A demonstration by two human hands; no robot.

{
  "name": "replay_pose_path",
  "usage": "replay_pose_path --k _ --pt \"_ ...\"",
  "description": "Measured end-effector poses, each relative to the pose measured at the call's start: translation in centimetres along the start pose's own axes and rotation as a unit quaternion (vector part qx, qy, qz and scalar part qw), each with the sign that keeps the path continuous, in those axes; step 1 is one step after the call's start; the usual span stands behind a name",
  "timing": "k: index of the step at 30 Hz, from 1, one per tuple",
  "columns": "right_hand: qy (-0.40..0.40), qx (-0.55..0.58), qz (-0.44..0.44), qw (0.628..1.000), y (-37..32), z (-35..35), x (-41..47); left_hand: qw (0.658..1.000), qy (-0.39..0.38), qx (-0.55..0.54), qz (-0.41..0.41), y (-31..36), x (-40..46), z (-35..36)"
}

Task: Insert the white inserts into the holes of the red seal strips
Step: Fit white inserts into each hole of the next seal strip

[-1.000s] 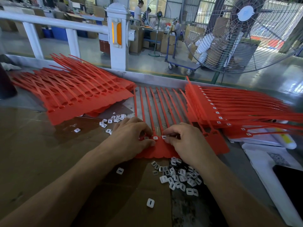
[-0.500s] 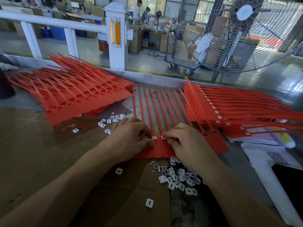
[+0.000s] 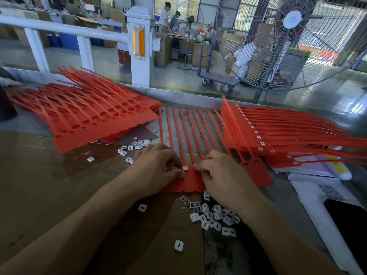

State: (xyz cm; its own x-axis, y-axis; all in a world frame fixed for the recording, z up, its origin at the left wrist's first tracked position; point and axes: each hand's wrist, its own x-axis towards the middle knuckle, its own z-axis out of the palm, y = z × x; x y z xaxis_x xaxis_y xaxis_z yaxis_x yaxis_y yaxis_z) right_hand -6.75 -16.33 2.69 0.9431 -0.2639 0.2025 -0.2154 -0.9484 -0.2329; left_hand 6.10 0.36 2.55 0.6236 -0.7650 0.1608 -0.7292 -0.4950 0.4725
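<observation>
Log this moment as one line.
step: seating inserts | left hand: on seal strip | right hand: on strip | seated insert | loose inserts: near edge

I read this as a factory floor, an assembly hall. Large industrial pedestal fan [image 3: 292, 42] stands on a glossy painted concrete floor [image 3: 107, 60] with a yellow line along the bench edge. White guard railing [image 3: 65, 29] with an orange reflector post [image 3: 139, 46]. Behind it, stacked cardboard boxes [image 3: 200, 54], a blue platform trolley [image 3: 216, 80], blue bins [image 3: 69, 41], and workers [image 3: 164, 16] at a far table. My bench [image 3: 188, 96] carries bulk stacks of red seal strips [image 3: 95, 118].
</observation>
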Motion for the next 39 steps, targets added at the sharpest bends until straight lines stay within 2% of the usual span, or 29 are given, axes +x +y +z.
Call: replay_pose_path --k 9,25,33,35,39 --pt "0.047 0.070 0.002 0.996 0.4 -0.2 -0.5 1.000 0.000 -0.008 -0.002 0.0 0.0 -0.1" --pt "-0.001 0.000 -0.017 1.000 -0.2 -0.9 -0.3 1.000 -0.006 -0.005 -0.002 -0.1 0.2 -0.2" --pt "0.023 0.110 -0.022 0.993 0.7 -1.0 -0.6 1.000 0.012 -0.014 -0.010 0.1 0.2 -0.1" --pt "0.006 0.158 -0.031 0.987 0.9 -1.5 -0.7 1.000 0.015 -0.014 -0.013 0.1 0.3 -0.1" --pt "-0.116 0.209 -0.076 0.968 1.3 -2.8 -1.3 1.000 0.015 -0.015 -0.014 -0.1 0.4 -0.1"
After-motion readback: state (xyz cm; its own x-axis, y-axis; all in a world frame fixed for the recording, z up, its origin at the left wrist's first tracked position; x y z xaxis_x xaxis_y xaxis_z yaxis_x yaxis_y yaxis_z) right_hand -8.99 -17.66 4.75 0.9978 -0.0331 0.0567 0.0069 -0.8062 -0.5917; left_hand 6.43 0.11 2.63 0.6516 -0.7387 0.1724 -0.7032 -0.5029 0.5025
